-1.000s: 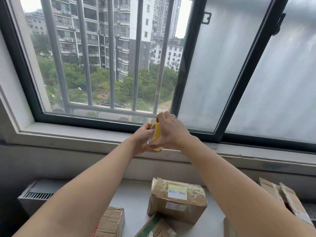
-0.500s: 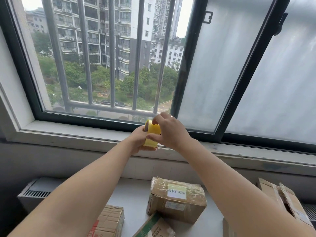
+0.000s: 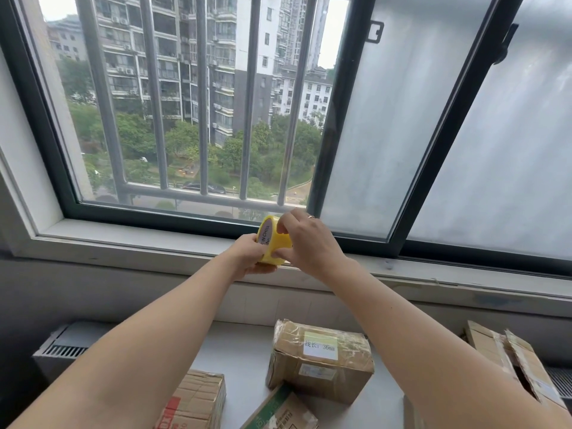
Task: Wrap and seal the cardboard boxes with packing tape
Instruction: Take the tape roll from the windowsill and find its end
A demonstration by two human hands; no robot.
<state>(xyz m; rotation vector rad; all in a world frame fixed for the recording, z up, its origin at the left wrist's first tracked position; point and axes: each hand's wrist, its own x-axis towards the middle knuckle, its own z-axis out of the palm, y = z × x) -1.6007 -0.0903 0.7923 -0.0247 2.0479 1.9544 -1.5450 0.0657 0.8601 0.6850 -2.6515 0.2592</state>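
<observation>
A yellow roll of packing tape (image 3: 272,243) is held up in front of the window sill. My left hand (image 3: 247,257) grips the roll from below and the left side. My right hand (image 3: 306,243) curls over its right edge, fingertips pinching at the rim. Below, on the grey table (image 3: 244,351), lies a taped brown cardboard box (image 3: 320,360) with a white label. Another cardboard box (image 3: 195,400) with red print sits at the bottom left, partly behind my left forearm.
A green-printed box (image 3: 278,411) pokes in at the bottom centre. An open cardboard box (image 3: 507,363) with raised flaps stands at the right edge. A vent grille (image 3: 63,351) lies at the left. Behind is the window sill (image 3: 139,243) and barred window.
The roll has been turned in my hands, so its labelled inner core now faces left. Both hands stay at the same spot before the sill, the right hand's fingers shifted over the rim.
</observation>
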